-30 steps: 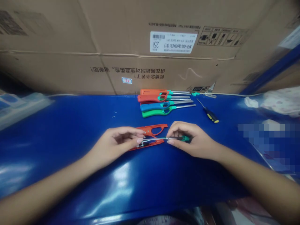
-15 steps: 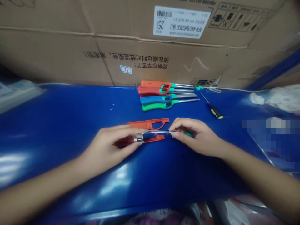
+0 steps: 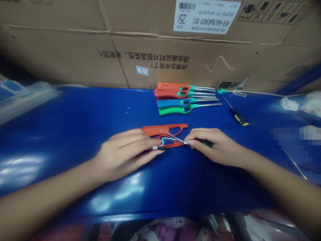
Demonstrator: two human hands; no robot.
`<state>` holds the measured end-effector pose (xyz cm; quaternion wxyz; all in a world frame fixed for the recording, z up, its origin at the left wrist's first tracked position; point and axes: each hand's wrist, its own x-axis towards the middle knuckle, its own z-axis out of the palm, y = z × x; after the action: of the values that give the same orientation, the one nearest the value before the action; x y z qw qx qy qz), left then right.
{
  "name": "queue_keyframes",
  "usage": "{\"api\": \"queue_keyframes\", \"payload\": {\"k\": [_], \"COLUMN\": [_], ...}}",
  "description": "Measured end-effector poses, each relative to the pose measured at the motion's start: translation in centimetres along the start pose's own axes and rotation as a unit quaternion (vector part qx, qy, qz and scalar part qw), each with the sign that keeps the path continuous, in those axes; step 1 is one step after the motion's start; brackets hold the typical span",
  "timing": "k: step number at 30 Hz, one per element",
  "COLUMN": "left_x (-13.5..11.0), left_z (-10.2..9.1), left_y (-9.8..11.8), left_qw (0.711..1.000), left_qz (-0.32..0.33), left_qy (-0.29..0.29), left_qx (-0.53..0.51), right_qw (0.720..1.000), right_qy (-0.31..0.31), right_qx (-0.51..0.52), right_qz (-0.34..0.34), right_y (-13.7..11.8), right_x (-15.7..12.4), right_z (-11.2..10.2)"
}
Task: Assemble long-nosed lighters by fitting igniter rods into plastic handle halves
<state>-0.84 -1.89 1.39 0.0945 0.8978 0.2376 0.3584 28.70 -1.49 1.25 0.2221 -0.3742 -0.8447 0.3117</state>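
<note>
My left hand is closed, pinching a small black and white igniter piece between thumb and fingers. A thin white wire runs from it to my right hand. That hand is closed on the end of a metal piece, and a dark green part shows beneath its fingers. A thin grey strip slants up and left from the right fingertips, its far end free. Below lie two orange lighter shell halves: the upper half and the lower half, partly covered by my left hand.
Several gas lighters lie side by side near the cardboard box. A screwdriver lies to their right, near a small turquoise piece. Two tiny pins rest on the blue table. Clear plastic is at left.
The thin grey strip lay nearly straight between both hands; its left end now points away from my left fingers. The left fingers have straightened somewhat. The whole view has shifted slightly.
</note>
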Motion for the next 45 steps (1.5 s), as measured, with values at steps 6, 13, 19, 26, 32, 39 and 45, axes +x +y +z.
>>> {"api": "queue_keyframes", "payload": {"k": [6, 13, 19, 26, 32, 39, 45], "left_x": [0.0, 0.5, 0.2, 0.2, 0.1, 0.1, 0.3], "left_z": [-0.1, 0.2, 0.6, 0.5, 0.5, 0.3, 0.2], "left_y": [-0.4, -1.2, -1.8, -1.8, -1.7, -1.8, -1.7], "left_qw": [1.0, 0.994, 0.992, 0.987, 0.985, 0.985, 0.986], "left_qz": [0.008, -0.054, -0.087, -0.087, -0.106, -0.119, -0.099], "left_qy": [-0.028, -0.051, -0.073, -0.123, -0.129, -0.124, -0.132], "left_qx": [0.011, 0.078, 0.056, 0.065, 0.048, 0.031, 0.028], "right_qw": [0.999, 0.993, 0.988, 0.979, 0.96, 0.961, 0.967], "right_qy": [-0.015, -0.01, 0.01, 0.021, 0.031, 0.02, 0.022], "right_qx": [-0.039, -0.108, -0.144, -0.187, -0.252, -0.246, -0.225], "right_qz": [0.014, -0.037, -0.048, -0.075, -0.119, -0.122, -0.116], "right_y": [-0.2, 0.3, 0.6, 0.9, 0.6, 0.2, 0.2], "right_x": [-0.4, -0.1, -0.1, -0.1, -0.1, 0.0, 0.0], "right_z": [0.3, 0.3, 0.6, 0.9, 1.0, 1.0, 1.2]}}
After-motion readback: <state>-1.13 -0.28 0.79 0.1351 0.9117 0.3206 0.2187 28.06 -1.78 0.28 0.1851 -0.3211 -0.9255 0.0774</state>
